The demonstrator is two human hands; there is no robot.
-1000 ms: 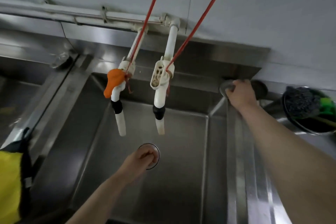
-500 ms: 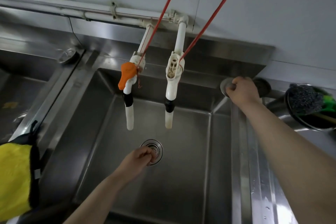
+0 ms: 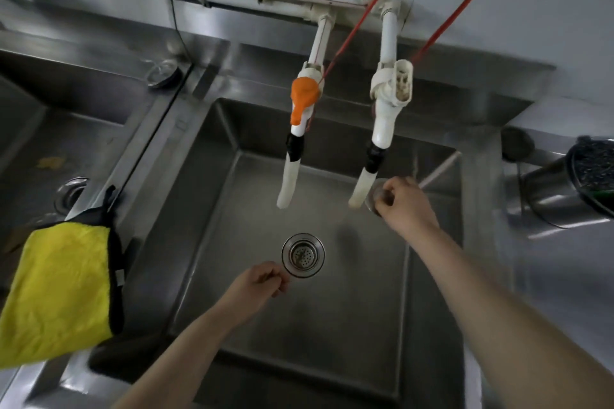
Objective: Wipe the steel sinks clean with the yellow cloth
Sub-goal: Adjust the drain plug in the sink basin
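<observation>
Yellow cloth (image 3: 56,289) on sink (image 3: 332,325) divider | well left of left hand (image 3: 257,289)

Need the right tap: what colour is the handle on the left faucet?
Orange. The handle sits on the white left faucet, clearest in the head view.

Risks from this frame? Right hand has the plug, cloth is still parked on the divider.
1. The right hand holds the drain plug over the basin, close to the right tap spout; it might knock it.
2. The yellow cloth drapes over the divider edge and may slide off.
3. The left hand sits beside the open drain, possibly blocking the plug.
</observation>
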